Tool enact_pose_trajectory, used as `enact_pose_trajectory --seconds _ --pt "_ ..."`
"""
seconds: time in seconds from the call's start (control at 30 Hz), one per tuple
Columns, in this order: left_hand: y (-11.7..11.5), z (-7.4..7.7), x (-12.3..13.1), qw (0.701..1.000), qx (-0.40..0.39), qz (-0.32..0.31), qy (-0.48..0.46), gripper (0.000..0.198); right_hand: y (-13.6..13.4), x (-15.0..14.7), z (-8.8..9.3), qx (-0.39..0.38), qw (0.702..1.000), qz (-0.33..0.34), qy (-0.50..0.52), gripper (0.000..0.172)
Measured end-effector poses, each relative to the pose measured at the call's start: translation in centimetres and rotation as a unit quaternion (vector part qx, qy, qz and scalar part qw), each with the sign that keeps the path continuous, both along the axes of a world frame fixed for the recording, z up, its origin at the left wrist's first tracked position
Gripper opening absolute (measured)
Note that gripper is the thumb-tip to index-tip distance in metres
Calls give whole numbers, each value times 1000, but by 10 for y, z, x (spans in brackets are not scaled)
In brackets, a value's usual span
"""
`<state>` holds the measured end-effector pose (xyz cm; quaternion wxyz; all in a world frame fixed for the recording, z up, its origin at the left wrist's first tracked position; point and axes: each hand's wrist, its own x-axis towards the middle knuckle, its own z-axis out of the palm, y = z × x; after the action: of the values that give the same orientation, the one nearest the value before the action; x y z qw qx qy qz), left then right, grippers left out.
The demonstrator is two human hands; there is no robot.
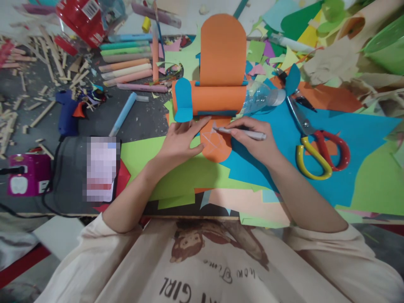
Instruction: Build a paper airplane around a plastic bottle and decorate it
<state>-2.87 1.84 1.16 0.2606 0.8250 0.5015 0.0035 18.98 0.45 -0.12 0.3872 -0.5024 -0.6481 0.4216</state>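
My left hand [181, 141] lies flat with its fingers stretched out, pressing on the left edge of a rounded orange paper piece [217, 147]. My right hand [252, 139] pinches a white pen [244, 133], its tip resting on the orange piece, which bears white drawn lines. Just beyond the hands lies a plastic bottle [261, 97] wrapped in orange paper [217, 99] with blue paper fins [183, 105] and a tall orange flap [222, 50].
Scissors with red and yellow handles [318, 153] lie on blue paper [347, 139] to the right. A blue glue gun [67, 111], pastel glue sticks [126, 67], wooden sticks [47, 84], a pink box [27, 174] and coloured paper scraps [277, 50] surround the work area.
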Motion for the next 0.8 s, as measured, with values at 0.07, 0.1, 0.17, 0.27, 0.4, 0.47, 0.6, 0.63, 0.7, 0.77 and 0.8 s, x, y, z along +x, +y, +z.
enact_pose_trajectory --seconds 0.07,0.1,0.17,0.27,0.4,0.47,0.6,0.63,0.7,0.77,0.8 --pt "0 0 0 1000 1 0 -2 64 0 0 0 -3 1000 3 -1 12" --pt "0 0 0 1000 1 -1 -2 64 0 -1 0 -1 1000 -3 1 12" --pt "-1 0 0 1000 2 -2 -2 64 -1 -1 0 5 1000 -14 3 13" --pt "-1 0 -1 1000 7 -2 0 64 0 0 -1 -4 1000 -3 -1 14" --pt "-1 2 0 1000 3 -2 10 64 0 1 -1 -1 1000 19 -4 13" --pt "-1 3 0 1000 -1 0 17 63 0 0 -1 2 999 36 -1 12" --pt "-1 3 1 1000 -4 1 16 63 -1 -2 -1 19 1000 -6 9 11" --pt "-1 3 0 1000 -4 1 13 63 -1 -2 -2 23 1000 -16 11 11" --pt "-1 2 0 1000 -3 0 5 63 -1 -3 -2 26 999 -22 13 10" --pt "-1 1 0 1000 -3 0 -2 63 -1 -3 -2 21 999 -25 12 10" --pt "-1 1 0 1000 -3 0 -5 63 -1 -2 -1 16 1000 -25 10 10"
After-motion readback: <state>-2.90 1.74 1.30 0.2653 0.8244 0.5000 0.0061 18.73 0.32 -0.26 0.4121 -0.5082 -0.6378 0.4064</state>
